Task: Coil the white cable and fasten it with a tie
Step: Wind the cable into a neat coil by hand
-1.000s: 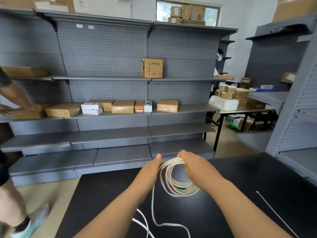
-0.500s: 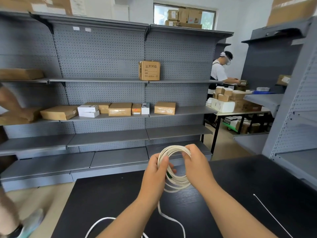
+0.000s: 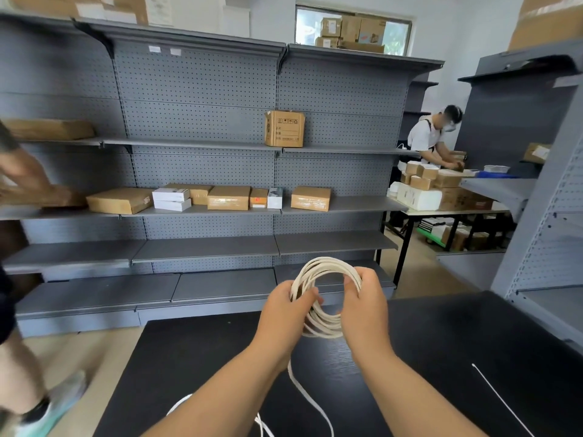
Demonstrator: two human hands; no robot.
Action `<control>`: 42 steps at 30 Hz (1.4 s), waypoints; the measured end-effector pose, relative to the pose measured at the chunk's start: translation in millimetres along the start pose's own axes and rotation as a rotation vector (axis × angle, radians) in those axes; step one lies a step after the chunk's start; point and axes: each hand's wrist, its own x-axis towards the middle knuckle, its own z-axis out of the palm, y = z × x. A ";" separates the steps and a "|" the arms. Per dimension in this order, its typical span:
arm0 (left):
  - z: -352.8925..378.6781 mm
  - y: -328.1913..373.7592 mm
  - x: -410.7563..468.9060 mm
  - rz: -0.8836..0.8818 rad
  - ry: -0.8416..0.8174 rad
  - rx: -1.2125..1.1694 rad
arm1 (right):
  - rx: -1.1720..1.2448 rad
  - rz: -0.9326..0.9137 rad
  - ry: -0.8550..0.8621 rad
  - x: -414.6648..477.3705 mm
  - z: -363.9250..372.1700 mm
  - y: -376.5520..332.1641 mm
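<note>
The white cable is wound into a round coil of several loops, held upright above the far edge of the black table. My left hand grips the coil's left side and my right hand grips its right side. A loose tail of the cable hangs from under my left hand and trails over the table toward the bottom edge of the view. A thin white tie lies flat on the table at the right, apart from both hands.
Grey pegboard shelving with cardboard boxes stands beyond the table. Another grey shelf unit is close on the right. A person works at a far table with boxes. At the left edge another person's arm and leg show.
Both hands have lifted the coil higher and turned it more upright. More of the cable is on the coil, and the loose tail on the table is shorter.
</note>
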 end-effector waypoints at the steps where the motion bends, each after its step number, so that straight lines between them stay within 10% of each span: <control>1: 0.5 0.8 1.5 0.022 0.016 0.027 | 0.018 0.004 0.014 -0.8 2.9 -0.6; 15: -24.1 24.0 31.5 0.392 0.062 0.699 | 0.125 0.217 -0.267 17.9 13.4 -15.5; 26: -33.2 23.4 33.3 0.498 -0.235 1.203 | -0.567 -0.231 -0.457 7.9 6.2 -7.3; 35: -32.7 7.2 28.4 0.496 -0.239 1.154 | -0.751 -0.251 -0.482 -4.4 6.9 -1.1; 42: -31.7 -2.5 24.5 0.293 -0.091 0.657 | -0.695 -0.155 -0.420 -0.1 6.9 0.9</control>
